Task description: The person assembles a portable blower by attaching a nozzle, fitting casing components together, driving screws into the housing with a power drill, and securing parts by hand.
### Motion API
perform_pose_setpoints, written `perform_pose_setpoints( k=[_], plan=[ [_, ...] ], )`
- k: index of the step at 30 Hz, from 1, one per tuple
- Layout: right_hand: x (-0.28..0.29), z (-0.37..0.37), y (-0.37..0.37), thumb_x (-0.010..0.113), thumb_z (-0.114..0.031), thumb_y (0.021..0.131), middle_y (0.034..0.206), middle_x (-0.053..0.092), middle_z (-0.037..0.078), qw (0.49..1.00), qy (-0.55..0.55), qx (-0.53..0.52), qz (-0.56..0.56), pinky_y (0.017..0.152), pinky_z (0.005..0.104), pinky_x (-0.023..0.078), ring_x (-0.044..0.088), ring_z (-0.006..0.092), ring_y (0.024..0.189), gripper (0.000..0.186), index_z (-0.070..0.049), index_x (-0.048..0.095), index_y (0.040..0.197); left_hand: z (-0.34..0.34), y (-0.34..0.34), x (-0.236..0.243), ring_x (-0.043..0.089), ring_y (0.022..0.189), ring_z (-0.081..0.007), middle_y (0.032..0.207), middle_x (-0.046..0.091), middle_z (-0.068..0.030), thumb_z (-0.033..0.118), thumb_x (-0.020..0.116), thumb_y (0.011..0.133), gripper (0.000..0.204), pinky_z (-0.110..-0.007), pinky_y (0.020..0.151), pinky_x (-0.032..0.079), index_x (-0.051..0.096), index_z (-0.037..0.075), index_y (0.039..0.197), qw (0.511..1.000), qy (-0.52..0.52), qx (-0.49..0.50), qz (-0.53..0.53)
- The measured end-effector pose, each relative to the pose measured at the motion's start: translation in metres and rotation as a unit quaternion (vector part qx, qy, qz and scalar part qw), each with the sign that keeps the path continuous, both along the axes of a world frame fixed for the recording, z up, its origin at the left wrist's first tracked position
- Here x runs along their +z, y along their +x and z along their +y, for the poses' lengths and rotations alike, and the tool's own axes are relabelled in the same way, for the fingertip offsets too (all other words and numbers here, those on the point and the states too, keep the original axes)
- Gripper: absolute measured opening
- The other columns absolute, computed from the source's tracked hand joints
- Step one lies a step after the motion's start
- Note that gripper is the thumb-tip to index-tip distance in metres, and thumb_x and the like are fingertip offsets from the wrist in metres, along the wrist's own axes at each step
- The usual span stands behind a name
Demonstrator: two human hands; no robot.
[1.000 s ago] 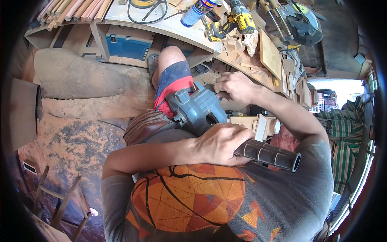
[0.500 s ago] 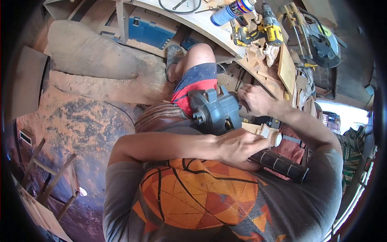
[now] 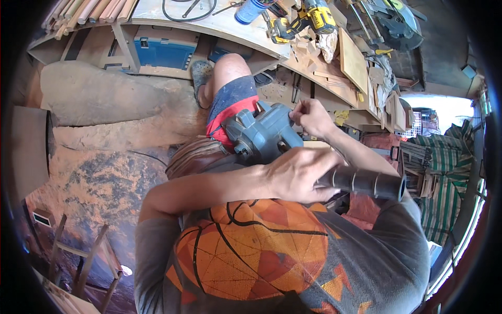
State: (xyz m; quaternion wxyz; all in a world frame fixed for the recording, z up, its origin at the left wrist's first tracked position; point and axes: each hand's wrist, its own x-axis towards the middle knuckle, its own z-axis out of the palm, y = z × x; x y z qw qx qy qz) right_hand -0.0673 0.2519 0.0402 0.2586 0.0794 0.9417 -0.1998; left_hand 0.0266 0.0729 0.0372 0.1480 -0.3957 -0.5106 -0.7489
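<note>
A blue-grey power tool (image 3: 261, 131) with a moulded housing rests across my lap, against the red and blue shorts (image 3: 230, 110). My left hand (image 3: 300, 175) reaches over from the left, fingers wrapped round the near end of a black ribbed tube (image 3: 368, 183). That tube sticks out to the right, its open end away from the tool. How the tube meets the tool is hidden behind this hand. At the tool's right side is my right hand (image 3: 312, 118), fingers curled and thumb side against the housing; whatever they pinch cannot be made out.
Ahead stands a workbench (image 3: 225, 23) with a yellow-black cordless drill (image 3: 316, 18), a blue can (image 3: 251, 10) and wood offcuts. A blue case (image 3: 164, 52) sits beneath it. Sawdust covers the floor at left, near a wooden frame (image 3: 86, 256). Striped cloth (image 3: 444, 188) hangs at right.
The black tube has swung up from slanting down-right to nearly level, with my left hand on it. My right hand stays at the tool's side, its fingers more curled. The whole view has shifted.
</note>
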Motion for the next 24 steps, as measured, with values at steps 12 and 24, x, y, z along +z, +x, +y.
perform_pose_setpoints(
  k=[12,24],
  plan=[
    [-0.11,0.047,0.062,0.069,-0.028,0.103,0.077,0.067,0.002,0.757,-0.462,-0.396,0.238,0.056,0.0263,0.054,0.058,0.0078,0.058,0.025,-0.009,0.063,0.089,-0.098,-0.006,-0.037,0.069,0.097,-0.0233,0.102,0.069,-0.0086,0.007,0.069,0.095,0.052,-0.044,0.097,0.055,0.044,-0.001,0.14,0.889,0.039,0.231,-0.393],
    [-0.372,0.048,0.24,0.067,-0.025,0.099,0.074,0.067,0.004,0.671,-0.207,-0.671,0.238,0.053,0.0289,0.049,0.059,0.0112,0.059,0.025,-0.003,0.07,0.087,-0.212,-0.024,-0.016,0.062,0.087,-0.0228,0.093,0.062,-0.0069,0.008,0.067,0.088,0.023,-0.042,0.084,0.054,0.059,0.008,0.11,0.863,0.097,0.049,-0.493]
  ],
)
